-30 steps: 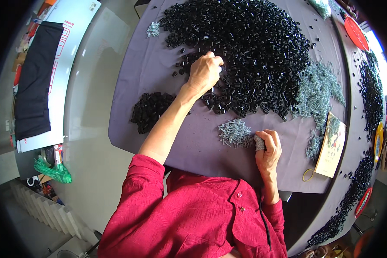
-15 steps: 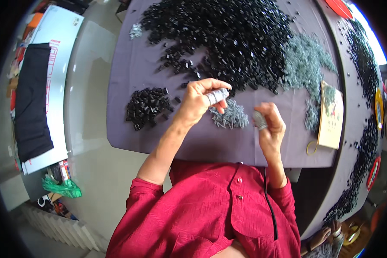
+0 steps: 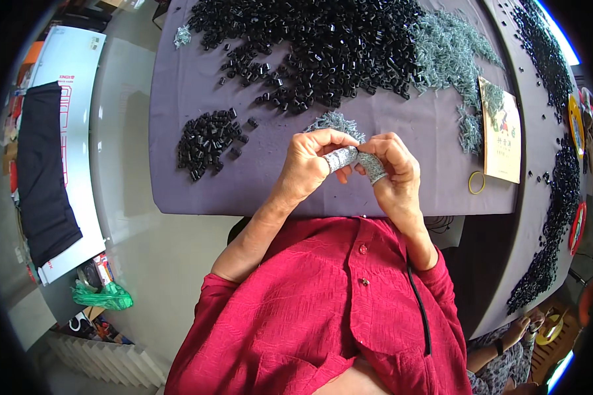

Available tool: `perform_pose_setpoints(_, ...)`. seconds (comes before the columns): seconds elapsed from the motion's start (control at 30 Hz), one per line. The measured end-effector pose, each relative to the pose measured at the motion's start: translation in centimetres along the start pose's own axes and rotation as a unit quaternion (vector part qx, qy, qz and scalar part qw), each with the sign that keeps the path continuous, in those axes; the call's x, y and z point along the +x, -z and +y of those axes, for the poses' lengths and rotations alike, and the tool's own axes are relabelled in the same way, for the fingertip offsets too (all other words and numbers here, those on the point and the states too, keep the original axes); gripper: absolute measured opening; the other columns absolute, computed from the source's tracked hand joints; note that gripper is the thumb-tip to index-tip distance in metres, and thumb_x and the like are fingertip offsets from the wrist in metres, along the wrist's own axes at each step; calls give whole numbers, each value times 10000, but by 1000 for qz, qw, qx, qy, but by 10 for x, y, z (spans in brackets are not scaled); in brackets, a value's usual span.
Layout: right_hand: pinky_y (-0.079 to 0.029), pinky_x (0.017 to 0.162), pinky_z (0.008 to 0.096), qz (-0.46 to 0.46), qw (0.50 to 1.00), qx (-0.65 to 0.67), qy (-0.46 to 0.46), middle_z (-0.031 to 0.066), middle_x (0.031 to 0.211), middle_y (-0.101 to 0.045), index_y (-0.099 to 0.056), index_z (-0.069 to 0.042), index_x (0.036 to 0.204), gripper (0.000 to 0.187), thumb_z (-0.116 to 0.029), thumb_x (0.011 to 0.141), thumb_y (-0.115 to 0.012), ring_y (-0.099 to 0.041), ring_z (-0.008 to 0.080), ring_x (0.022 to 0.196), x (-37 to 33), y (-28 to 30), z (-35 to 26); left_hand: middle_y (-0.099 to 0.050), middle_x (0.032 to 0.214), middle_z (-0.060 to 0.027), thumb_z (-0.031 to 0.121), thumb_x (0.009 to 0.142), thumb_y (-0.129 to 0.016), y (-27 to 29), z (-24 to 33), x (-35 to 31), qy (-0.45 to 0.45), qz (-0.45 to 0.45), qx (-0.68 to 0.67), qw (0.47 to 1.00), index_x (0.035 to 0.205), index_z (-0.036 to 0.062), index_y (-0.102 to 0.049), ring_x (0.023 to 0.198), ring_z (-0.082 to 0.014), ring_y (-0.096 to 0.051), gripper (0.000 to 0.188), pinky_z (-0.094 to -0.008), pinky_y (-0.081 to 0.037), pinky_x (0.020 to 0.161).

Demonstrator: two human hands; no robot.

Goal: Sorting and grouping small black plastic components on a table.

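My left hand [image 3: 306, 164] and my right hand [image 3: 396, 168] meet fingertip to fingertip above the near part of the table. Both are closed in a pinch, and grey wrapping covers a digit on each. Whatever is between the fingertips is too small or hidden to make out. Just beyond them lies a little pile of thin grey pin-like pieces [image 3: 336, 123], partly covered by my fingers. To the left is a small pile of short black tubular pieces [image 3: 207, 141]. A large heap of the same black pieces [image 3: 310, 46] spreads across the far side, beside a heap of grey pieces [image 3: 448, 52].
A booklet [image 3: 503, 148] and a yellow ring-shaped band [image 3: 476, 182] lie on the purple-grey tablecloth [image 3: 244, 191] at right. More black pieces [image 3: 560, 197] cover the adjoining table. Another person's hands [image 3: 517, 329] show at lower right. A white box [image 3: 79, 131] bearing black cloth stands left.
My right hand has moved left and up to meet my left hand; they were apart before. The whole view has shifted slightly.
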State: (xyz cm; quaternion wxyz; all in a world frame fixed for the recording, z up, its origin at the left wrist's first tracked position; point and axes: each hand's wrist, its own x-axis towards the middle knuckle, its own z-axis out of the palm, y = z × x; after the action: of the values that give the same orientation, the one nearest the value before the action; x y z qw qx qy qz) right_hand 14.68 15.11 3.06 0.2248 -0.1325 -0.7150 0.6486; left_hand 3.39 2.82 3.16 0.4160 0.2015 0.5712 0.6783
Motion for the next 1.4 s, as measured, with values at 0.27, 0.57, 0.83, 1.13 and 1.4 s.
perform_pose_setpoints(0.27, -522, 670, 254, -5, 999, 6, -37, 91, 906, -567, -600, 19, 942, 365, 230, 672, -475, -624, 163, 766, -11, 1, 3, -625, 729, -36, -10, 855, -594, -1, -12, -13, 26, 31, -3, 999, 952, -11, -661, 580, -89, -584, 117, -232, -481, 496)
perform_pose_setpoints(0.57, -521, 663, 249, -52, 994, -63, -73, 62, 805, -624, -606, 14, 896, 312, 231, 686, -528, -637, 147, 747, -19, 4, 0, -627, 737, -31, -14, 856, -594, -1, -22, -25, 45, 13, 40, 998, 955, -21, -652, 594, -74, -570, 114, -223, -464, 516)
perform_pose_setpoints(0.83, -518, 657, 254, -77, 982, 13, -174, 95, 823, -679, -618, 7, 897, 244, 171, 717, -629, -648, 129, 741, -12, -8, 13, -621, 722, -45, -37, 853, -537, 17, -38, -36, 75, 35, -66, 994, 968, -21, -633, 582, -91, -579, 150, -231, -474, 519)
perform_pose_setpoints(1.13, -498, 652, 361, -136, 934, -315, 96, 100, 822, -602, -650, -52, 901, 198, 5, 712, -631, -616, 266, 752, 58, -42, 24, -619, 717, -66, -3, 873, -553, 63, -44, -42, 47, 191, -121, 973, 975, -12, -625, 527, -117, -564, 125, -240, -452, 472)
perform_pose_setpoints(1.4, -512, 702, 388, -155, 861, -452, 172, 141, 872, -556, -614, -26, 931, 205, 31, 748, -540, -601, 316, 818, 96, -75, 48, -655, 775, -62, 5, 875, -555, 69, -42, -35, 16, 212, -170, 962, 987, 5, -634, 553, -95, -595, 137, -219, -477, 474)
